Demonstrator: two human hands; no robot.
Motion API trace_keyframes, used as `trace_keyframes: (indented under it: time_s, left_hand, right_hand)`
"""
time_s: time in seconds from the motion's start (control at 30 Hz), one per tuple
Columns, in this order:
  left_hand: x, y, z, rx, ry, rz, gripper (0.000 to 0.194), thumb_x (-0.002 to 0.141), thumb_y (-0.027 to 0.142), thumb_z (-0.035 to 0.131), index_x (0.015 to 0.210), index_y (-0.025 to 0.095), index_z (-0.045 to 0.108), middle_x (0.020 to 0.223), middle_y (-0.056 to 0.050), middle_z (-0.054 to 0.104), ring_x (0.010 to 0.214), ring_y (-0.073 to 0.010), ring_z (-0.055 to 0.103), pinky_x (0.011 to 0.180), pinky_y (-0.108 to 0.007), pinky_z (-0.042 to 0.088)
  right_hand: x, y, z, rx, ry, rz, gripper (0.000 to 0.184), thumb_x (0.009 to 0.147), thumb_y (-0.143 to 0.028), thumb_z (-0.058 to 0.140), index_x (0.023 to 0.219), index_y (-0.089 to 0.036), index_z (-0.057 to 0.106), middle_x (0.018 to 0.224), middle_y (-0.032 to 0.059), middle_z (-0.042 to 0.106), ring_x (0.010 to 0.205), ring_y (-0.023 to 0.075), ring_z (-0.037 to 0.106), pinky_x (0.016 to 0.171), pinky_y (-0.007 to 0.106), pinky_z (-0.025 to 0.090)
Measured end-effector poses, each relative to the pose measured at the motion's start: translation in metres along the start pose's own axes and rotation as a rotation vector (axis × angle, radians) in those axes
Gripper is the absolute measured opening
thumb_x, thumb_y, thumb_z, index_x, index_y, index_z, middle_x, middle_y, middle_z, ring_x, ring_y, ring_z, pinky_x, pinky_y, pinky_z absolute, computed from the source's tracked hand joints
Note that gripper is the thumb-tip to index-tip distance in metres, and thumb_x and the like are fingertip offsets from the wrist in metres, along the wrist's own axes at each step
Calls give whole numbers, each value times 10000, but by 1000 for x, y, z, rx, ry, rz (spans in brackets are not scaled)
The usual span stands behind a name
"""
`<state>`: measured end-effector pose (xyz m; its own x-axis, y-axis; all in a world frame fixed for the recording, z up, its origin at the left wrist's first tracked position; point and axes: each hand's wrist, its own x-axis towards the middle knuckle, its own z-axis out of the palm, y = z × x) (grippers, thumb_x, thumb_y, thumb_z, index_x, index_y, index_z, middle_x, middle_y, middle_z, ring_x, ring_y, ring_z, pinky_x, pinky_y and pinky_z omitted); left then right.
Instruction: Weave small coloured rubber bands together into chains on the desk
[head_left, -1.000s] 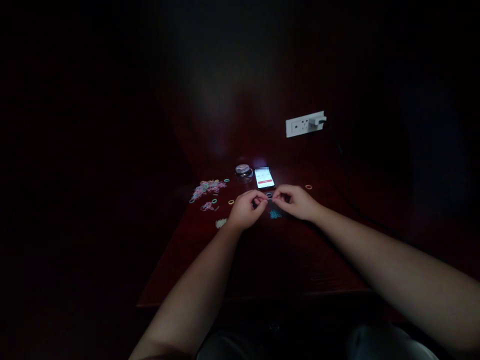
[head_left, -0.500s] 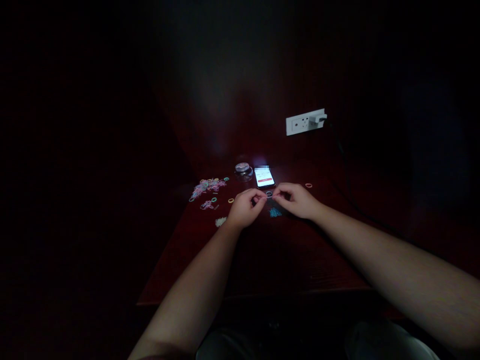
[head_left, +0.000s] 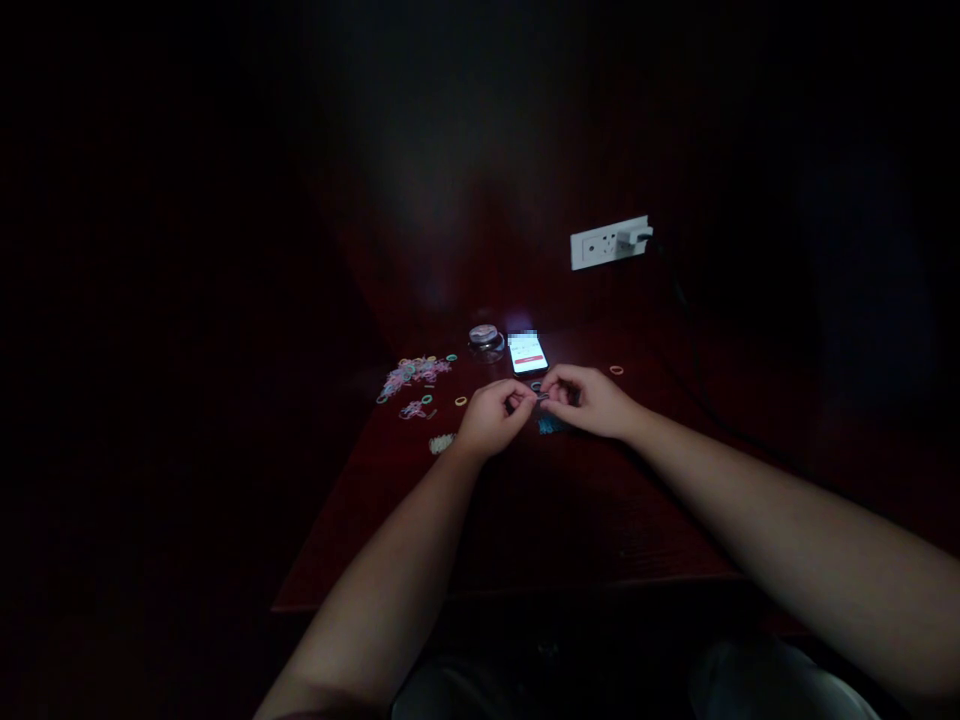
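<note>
My left hand (head_left: 495,415) is closed in a pinch, its fingertips almost meeting those of my right hand (head_left: 589,398). Between them is a thin pale elastic band (head_left: 542,396), gripped by both, with much of it hidden by fingers. Just behind the fingertips lies a light-coloured ring-shaped band (head_left: 535,386). A small heap of blue bands (head_left: 550,426) sits under my right hand, partly covered. Left of my left wrist is a cluster of cream bands (head_left: 441,444).
A mixed pile of coloured bands (head_left: 414,374) lies at the table's left, near a yellow band (head_left: 460,401). Behind my hands are a lidded clear jar (head_left: 485,344) and a lit phone (head_left: 528,352). An orange-pink band (head_left: 616,370) lies right; a wall socket (head_left: 609,243) holds a plug.
My hands have come slightly closer together, and the right fingers have shifted a little left and curled more around the band. The loose bands, jar and phone stay in place.
</note>
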<state>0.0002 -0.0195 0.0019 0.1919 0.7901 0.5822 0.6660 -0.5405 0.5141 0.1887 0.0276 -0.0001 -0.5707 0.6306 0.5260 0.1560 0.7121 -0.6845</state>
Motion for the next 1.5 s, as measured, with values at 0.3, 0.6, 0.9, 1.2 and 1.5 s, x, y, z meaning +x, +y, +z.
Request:
trace_keyframes:
  time_s: [0.3, 0.6, 0.9, 1.2, 1.5]
  left_hand:
    - [0, -1, 2, -18, -40, -8, 128, 813, 262, 618, 825, 163, 699, 749, -22, 697, 641, -111, 593, 611, -218, 461]
    - [0, -3, 2, -58, -38, -49, 177, 841, 288, 573, 813, 149, 679, 726, -19, 669, 628, -104, 560, 587, -208, 428]
    - [-1, -9, 5, -198, -40, -126, 170, 833, 275, 557, 786, 134, 639, 685, -5, 607, 610, -95, 504, 565, -198, 389]
    - [0, -7, 5, -258, -28, -159, 159, 818, 253, 553, 755, 126, 623, 651, 4, 580, 582, -92, 482, 550, -198, 375]
    - [-3, -11, 7, -263, -47, -110, 243, 829, 339, 597, 938, 140, 684, 810, -47, 675, 671, -112, 552, 593, -211, 416]
  right_hand:
    - [1, -4, 1, -60, 16, -55, 131, 801, -279, 613, 786, -154, 651, 730, 41, 593, 627, 129, 527, 577, 252, 433]
    - [0, -3, -1, -65, 28, -61, 132, 805, -266, 599, 786, -150, 659, 713, 44, 601, 629, 139, 535, 586, 257, 431]
    - [0, -3, 0, -57, 36, -32, 136, 798, -256, 589, 772, -142, 657, 696, 43, 605, 605, 131, 524, 568, 251, 421]
    - [0, -5, 0, -40, 34, -19, 135, 781, -234, 578, 753, -136, 667, 703, 44, 613, 605, 126, 520, 561, 244, 415]
    - [0, -6, -2, -49, 23, -6, 145, 784, -241, 561, 742, -130, 644, 696, 47, 601, 604, 130, 515, 568, 251, 412]
